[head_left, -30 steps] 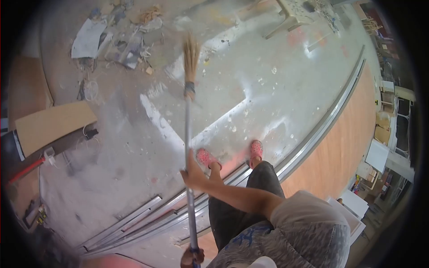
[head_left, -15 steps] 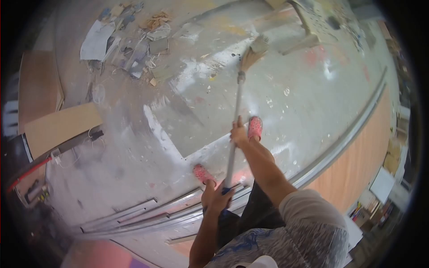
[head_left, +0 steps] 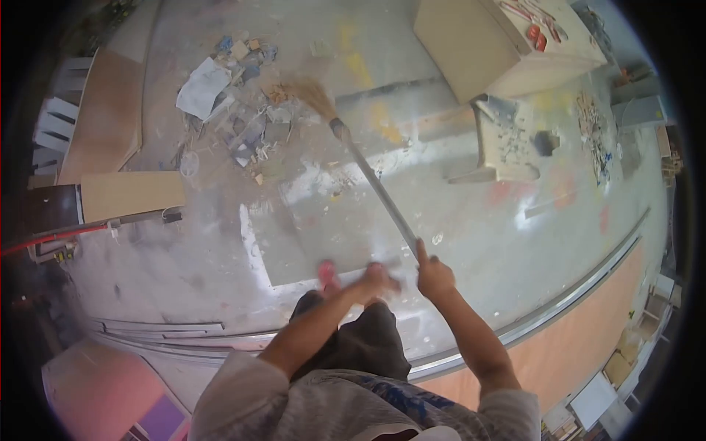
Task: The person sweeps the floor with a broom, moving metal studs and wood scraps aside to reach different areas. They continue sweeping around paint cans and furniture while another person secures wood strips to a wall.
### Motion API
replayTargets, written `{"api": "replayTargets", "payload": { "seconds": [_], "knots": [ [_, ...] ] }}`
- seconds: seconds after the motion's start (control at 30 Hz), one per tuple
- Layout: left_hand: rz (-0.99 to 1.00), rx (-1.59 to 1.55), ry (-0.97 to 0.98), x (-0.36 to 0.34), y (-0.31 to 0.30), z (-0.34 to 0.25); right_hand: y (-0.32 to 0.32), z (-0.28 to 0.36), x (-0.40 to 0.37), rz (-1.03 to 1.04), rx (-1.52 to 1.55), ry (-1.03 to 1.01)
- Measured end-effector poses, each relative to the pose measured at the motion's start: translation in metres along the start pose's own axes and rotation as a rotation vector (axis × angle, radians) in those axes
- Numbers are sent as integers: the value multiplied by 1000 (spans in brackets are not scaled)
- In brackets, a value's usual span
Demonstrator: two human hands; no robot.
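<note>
My right hand [head_left: 435,279] is closed around the grey handle of a broom [head_left: 379,189], near the handle's lower end in view. The handle slants up and left to straw bristles [head_left: 315,97], blurred, at the right edge of a debris pile [head_left: 257,132]. That pile holds scraps of wood, paper and other bits. My left hand [head_left: 379,283] is off the handle, to the left of my right hand and in front of my pink shoes. Motion smears its fingers.
A white plastic chair [head_left: 504,143] lies on the floor beside a large box-like cabinet [head_left: 482,48] with red-handled tools on top. More debris [head_left: 594,140] lies at the right. Metal profiles [head_left: 169,331] and a wooden panel [head_left: 581,316] lie near me. Boards [head_left: 132,195] stand at left.
The broom head has swung left to the debris pile. My left hand has let go of the handle's end, and my right hand now holds the broom lower down. My view has shifted.
</note>
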State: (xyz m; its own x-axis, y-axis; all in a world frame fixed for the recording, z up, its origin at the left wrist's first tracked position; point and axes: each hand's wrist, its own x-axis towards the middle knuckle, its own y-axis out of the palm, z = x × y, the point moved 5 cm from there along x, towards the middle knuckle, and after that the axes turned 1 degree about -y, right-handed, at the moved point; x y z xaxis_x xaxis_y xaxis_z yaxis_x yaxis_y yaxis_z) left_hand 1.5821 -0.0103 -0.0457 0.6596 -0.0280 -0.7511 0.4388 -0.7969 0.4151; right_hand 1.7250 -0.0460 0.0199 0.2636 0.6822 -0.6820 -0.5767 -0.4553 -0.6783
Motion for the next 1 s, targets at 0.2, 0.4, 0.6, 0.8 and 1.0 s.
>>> {"api": "replayTargets", "payload": {
  "seconds": [0.2,0.4,0.6,0.8,1.0],
  "knots": [
    [-177,-800,332,152,-91,-131,-72,-58,-121,-119,-89,68],
    [-609,-69,162,241,-119,-303,-83,-73,-59,-333,356,145],
    [-540,549,173,422,-314,-271,-130,-26,194,62,589,287],
    [-933,127,-135,223,-351,-257,-160,-16,179,470,169,133],
    [-961,719,242,207,-276,-303,-248,-55,65,241,106,204]
  ]
}}
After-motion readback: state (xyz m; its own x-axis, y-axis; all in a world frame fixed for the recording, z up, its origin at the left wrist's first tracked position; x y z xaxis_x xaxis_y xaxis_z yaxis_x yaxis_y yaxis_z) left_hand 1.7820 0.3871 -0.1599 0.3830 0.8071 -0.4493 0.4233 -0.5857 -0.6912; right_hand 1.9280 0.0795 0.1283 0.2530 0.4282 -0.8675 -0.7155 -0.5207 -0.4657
